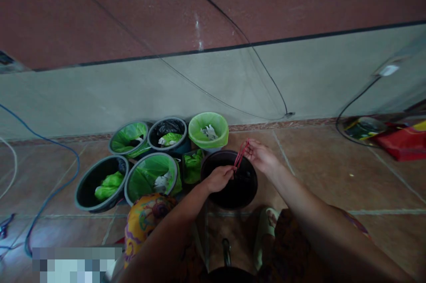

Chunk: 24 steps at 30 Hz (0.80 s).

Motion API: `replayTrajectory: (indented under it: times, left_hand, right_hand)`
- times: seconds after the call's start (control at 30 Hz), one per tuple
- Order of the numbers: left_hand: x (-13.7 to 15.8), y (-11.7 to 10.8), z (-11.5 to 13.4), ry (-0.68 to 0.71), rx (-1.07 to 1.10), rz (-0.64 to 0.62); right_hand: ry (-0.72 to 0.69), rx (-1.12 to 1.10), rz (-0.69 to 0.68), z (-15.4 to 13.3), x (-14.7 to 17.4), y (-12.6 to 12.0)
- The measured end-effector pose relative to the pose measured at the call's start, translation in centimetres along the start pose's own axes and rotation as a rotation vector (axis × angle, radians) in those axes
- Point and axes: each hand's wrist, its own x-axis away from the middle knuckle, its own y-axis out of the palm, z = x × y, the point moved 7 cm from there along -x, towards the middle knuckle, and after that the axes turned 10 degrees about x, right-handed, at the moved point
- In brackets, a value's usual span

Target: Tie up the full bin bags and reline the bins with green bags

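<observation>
A thin red cord (240, 152) stretches between my two hands in loose strands. My left hand (219, 178) pinches its lower end, and my right hand (258, 153) grips its upper end with the fingertips. Both hands are above the rim of a round dark brown bin (207, 194). The bin's inside is dark, with something black and shiny near the middle that I cannot make out. Left of it stands a bin with a green liner (135, 181) and crumpled white waste inside. Behind it is a bin with a light green liner (199, 134).
More bins stand along the wall, among them a dark bin (83, 192) holding a green bag (109, 185). A blue hose (75, 176) curves across the tiled floor at left. A red dustpan-like object (399, 143) lies at right beside a black cable (349, 101).
</observation>
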Motion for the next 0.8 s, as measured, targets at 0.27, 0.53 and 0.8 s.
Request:
replayTrajectory:
  times: [0.27,0.53,0.8]
  left_hand:
    - [-1.0,-2.3,-1.9,-0.091,0.234,0.366]
    - [-0.8,-2.3,-3.0,-0.166,0.36,0.452]
    - [-2.2,2.4,-2.5,-0.017,0.068,-0.05]
  right_hand:
    - [-0.098,0.405,0.243,-1.1,0.0,-1.6]
    - [-0.039,0.336,-0.343,-1.3,3.4,4.2]
    - [-0.016,0.242,-0.415,-0.6,3.7,6.2]
